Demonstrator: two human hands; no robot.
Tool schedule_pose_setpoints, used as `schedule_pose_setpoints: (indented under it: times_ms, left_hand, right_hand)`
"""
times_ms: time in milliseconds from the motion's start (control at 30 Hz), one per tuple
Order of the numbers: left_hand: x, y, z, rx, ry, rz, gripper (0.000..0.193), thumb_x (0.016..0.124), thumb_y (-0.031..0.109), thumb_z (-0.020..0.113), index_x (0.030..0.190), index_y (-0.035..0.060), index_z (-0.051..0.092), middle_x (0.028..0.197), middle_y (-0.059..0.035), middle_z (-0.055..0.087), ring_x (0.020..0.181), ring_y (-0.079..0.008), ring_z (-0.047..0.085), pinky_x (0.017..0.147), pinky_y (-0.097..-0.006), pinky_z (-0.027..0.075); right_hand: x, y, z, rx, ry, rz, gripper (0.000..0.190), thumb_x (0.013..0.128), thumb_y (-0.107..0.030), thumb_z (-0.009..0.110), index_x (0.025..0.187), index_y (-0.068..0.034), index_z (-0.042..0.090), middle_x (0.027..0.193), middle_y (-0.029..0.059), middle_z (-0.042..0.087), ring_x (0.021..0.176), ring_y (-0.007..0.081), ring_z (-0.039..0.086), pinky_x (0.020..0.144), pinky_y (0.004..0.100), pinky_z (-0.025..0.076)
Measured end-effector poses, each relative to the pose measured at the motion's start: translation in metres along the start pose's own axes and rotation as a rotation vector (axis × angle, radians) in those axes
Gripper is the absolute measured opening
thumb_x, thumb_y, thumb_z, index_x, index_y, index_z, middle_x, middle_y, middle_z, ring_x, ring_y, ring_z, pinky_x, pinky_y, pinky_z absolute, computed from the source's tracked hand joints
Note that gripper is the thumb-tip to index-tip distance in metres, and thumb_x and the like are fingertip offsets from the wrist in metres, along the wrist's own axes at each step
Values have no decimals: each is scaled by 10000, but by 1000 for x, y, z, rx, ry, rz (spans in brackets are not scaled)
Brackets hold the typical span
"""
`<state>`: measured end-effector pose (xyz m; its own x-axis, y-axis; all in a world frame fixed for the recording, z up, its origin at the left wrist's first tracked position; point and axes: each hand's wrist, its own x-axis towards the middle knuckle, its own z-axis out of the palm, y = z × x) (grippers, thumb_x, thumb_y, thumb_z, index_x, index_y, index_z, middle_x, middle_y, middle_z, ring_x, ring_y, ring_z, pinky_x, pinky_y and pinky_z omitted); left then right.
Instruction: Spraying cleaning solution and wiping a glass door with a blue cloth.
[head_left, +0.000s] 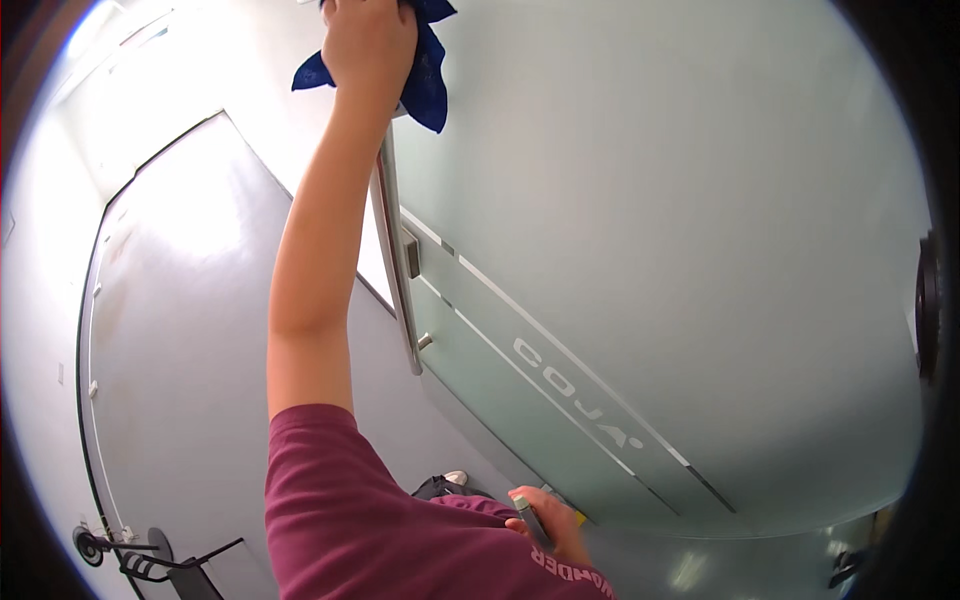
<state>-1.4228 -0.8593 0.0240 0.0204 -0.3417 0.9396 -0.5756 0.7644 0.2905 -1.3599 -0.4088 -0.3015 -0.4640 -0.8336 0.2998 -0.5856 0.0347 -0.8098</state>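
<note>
My left hand (369, 37), on a raised, outstretched arm, grips a dark blue cloth (427, 79) at the top of the picture. The cloth hangs around the upper part of a long metal door handle (390, 187), beside a frosted glass panel (637, 187). What the cloth touches behind my fingers is hidden. Low in the view, close to my body, my right hand (551, 514) is closed around a grey cylindrical container (531, 521) with a pale green top. Its lower part is covered by my hand.
The frosted panel bears stripes and lettering. A small metal fitting (410, 253) sits beside the handle. Grey floor (180, 360) spreads to the left, where black metal furniture (165, 562) stands at the bottom. A dark round object (928, 307) is at the far right edge.
</note>
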Motion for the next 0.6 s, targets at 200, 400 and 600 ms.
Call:
schedule_pose_setpoints:
  times_ms: [200, 400, 600]
  left_hand:
    - [50, -41, 12, -145, -97, 125, 197, 764, 154, 611, 893, 13, 656, 932, -219, 661, 880, -401, 627, 749, -441, 532]
    - [81, -40, 29, -458, -475, -215, 320, 747, 165, 558, 853, -113, 675, 824, -299, 675, 824, -383, 699, 678, -449, 553]
    - [50, 3, 22, 150, -415, -87, 282, 841, 167, 548, 1022, 51, 731, 1097, -170, 692, 1042, -312, 670, 845, -397, 547]
  right_hand:
    - [-3, 2, 1, -42, -27, -70, 479, 763, -194, 802, 1159, -103, 550, 1111, 99, 668, 982, 297, 675, 800, 376, 557]
    - [-10, 9, 7, 72, -103, -99, 470, 764, -199, 800, 1150, -89, 554, 1099, 99, 670, 983, 301, 674, 799, 385, 555]
    - [-23, 3, 15, 124, -164, -23, 434, 753, -124, 788, 1121, -72, 563, 1082, 115, 668, 980, 280, 670, 842, 363, 527]
